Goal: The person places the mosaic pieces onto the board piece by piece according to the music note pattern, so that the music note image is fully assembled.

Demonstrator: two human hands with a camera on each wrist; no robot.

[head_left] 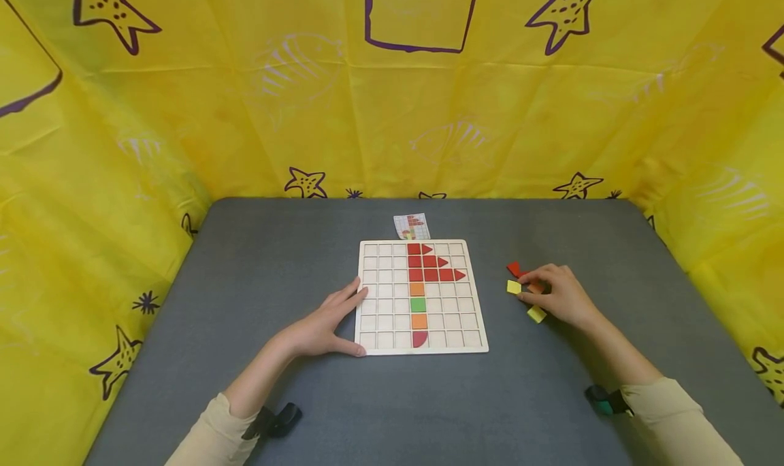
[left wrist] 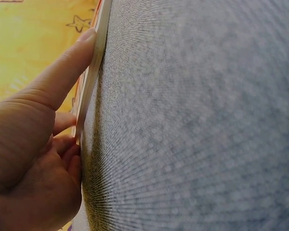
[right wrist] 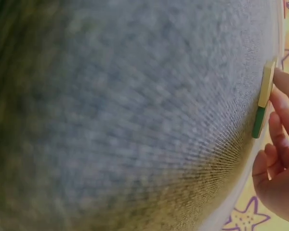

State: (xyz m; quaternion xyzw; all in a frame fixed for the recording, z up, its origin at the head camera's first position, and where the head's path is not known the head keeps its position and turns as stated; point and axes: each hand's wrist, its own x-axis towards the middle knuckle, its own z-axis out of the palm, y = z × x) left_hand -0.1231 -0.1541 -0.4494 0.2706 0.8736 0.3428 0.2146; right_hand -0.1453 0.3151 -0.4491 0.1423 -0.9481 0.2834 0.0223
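Observation:
In the head view a white grid board (head_left: 380, 316) lies flat, with red, orange and green pieces in a column and red rows pointing right. My left hand (head_left: 324, 324) rests along its left edge, thumb at the near corner and fingertips on the rim. To the right of the board, my right hand (head_left: 560, 292) reaches over a few loose pieces, its thumb and index finger parted. Their tips are right at a yellow square (head_left: 513, 287). A red piece (head_left: 514, 269), an orange piece (head_left: 535, 287) and another yellow piece (head_left: 536, 314) lie close to the hand.
A small printed pattern card (head_left: 412, 226) lies just beyond the board's far edge. The grey table (head_left: 275, 248) has rounded far corners and meets a yellow patterned cloth (head_left: 367, 112) at the back and sides. Dark straps circle both wrists.

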